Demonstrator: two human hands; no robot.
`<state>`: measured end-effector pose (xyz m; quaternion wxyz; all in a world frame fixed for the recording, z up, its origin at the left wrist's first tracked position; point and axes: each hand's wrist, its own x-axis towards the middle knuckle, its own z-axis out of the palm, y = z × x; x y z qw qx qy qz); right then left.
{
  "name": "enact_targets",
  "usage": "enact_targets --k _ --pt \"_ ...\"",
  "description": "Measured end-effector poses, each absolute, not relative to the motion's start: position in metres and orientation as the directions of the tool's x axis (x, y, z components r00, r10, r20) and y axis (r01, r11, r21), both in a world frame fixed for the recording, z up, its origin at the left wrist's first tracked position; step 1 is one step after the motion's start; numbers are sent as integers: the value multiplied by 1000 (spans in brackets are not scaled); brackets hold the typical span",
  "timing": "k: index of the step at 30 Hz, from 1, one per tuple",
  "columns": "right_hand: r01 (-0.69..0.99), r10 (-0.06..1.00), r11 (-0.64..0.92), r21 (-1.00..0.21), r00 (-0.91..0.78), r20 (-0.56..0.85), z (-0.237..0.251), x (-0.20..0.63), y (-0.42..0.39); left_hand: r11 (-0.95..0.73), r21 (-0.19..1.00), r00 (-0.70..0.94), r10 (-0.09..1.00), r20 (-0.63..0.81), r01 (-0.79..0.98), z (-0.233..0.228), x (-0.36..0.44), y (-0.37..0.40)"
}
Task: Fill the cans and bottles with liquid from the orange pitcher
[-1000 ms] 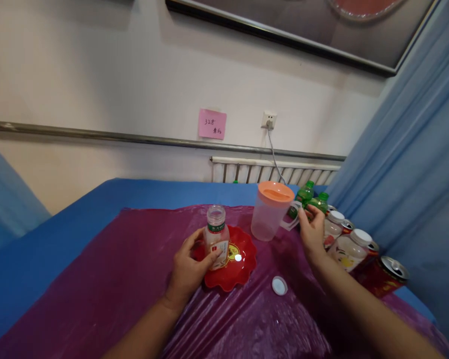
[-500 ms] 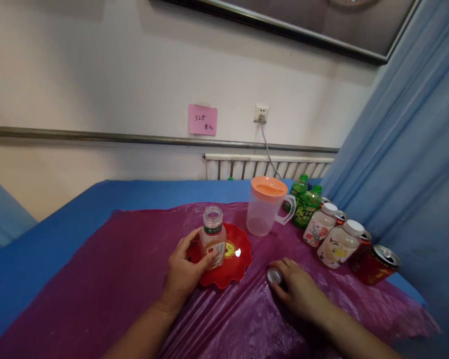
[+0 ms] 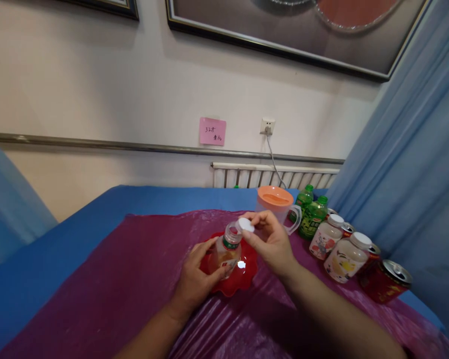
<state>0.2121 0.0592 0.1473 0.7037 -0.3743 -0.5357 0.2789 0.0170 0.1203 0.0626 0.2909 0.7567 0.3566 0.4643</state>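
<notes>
My left hand [image 3: 194, 279] grips a small clear bottle [image 3: 226, 249] with a green-banded label, tilted to the right above a red scalloped plate [image 3: 243, 279]. The bottle's mouth is uncapped. My right hand [image 3: 269, 242] pinches a white cap [image 3: 245, 225] just above and right of that mouth, almost touching it. Both hands meet over the plate on the purple plastic sheet [image 3: 115, 289].
A clear jug with an orange lid [image 3: 275, 197] stands behind my right hand. To its right stand two green bottles [image 3: 312, 214], two white-capped bottles [image 3: 344, 257] and red cans [image 3: 385, 281]. A blue curtain [image 3: 415, 164] hangs at right. The blue tabletop [image 3: 60, 224] reaches the wall.
My right hand picked the white cap up off the sheet and carried it up to the bottle's mouth. My left hand tilted the bottle to the right.
</notes>
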Motion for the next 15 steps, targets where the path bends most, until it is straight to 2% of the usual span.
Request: enact_targets --k 4,7,9,12,15 --pt "109 783 592 -798 155 602 144 207 70 -561 796 323 814 483 224 65 15 120" --pt "272 798 569 -776 46 601 148 220 69 -562 797 349 809 473 223 68 13 120" --pt "380 792 584 -717 -71 607 156 230 68 -575 786 362 799 480 228 70 13 119" --pt "438 741 655 -615 -214 636 166 240 66 -597 766 380 783 492 239 72 13 117" --pt "466 706 682 -563 -221 673 166 241 66 -616 751 398 768 502 240 72 13 116"
